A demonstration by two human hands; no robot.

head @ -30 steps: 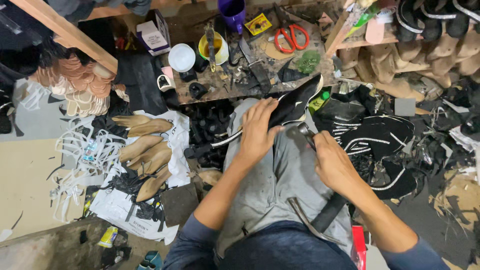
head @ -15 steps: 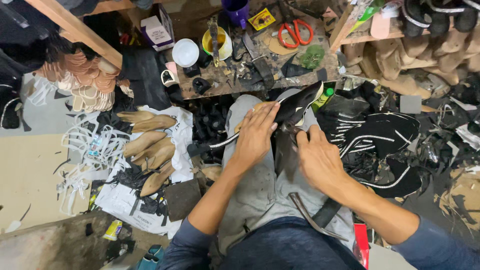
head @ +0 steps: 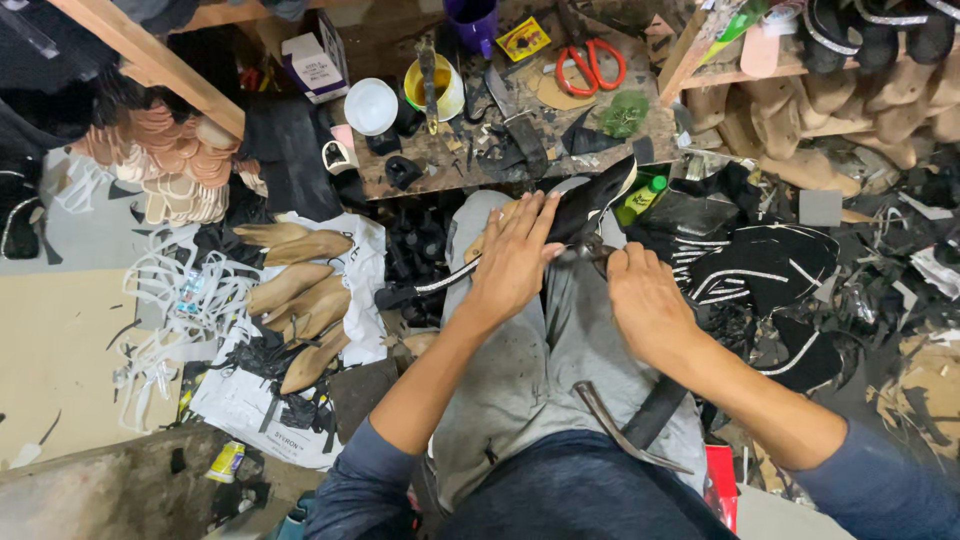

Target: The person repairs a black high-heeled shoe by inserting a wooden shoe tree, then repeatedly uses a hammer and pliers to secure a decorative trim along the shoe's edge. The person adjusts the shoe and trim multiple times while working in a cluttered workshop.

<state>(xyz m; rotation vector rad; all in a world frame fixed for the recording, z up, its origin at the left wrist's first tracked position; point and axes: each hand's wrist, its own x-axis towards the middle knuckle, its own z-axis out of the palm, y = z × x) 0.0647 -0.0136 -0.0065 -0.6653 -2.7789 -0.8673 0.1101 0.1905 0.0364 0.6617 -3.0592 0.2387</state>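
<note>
Pressed flat, the left hand [head: 515, 262] pins a black shoe [head: 590, 200] on the knee near the bench's front edge while the right hand [head: 650, 300] clenches a half-hidden tool; a slip could nick the left fingers.

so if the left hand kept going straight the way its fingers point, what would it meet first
The left hand lies on the black shoe, fingers pointing up and right. Going on, it would probably meet the shoe's raised end first, then the cluttered wooden workbench; depth is hard to judge.
</note>
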